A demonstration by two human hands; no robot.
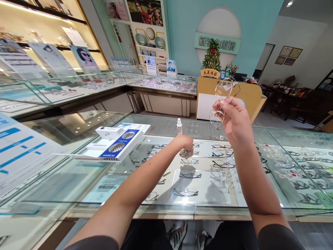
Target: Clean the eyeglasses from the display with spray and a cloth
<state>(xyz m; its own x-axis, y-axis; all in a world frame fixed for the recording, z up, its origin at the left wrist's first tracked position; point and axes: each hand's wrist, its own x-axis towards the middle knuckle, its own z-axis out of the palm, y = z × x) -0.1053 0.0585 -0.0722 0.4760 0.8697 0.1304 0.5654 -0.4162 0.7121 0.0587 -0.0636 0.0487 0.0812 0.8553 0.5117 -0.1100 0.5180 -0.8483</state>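
Raised over the glass counter, my right hand (236, 118) pinches a pair of thin-rimmed eyeglasses (217, 119) near the bridge. The glasses are turned on end, one lens above the fingers and one below, and a small white tag shows on the upper lens. Lower and to the left, my left hand (185, 141) is closed on a crumpled greyish cloth (186, 153) just above the counter top. Right behind that hand stands a small white bottle (179, 125), upright. The left fingers are mostly hidden by the back of the hand.
Under the glass counter top (161, 121) lie several rows of eyeglasses. Left of my arm sit a blue-and-white box (121, 146) and a small white box (109, 132). A leaning printed sign (23, 152) fills the left edge. Beyond is a yellow desk (249, 93) with plants.
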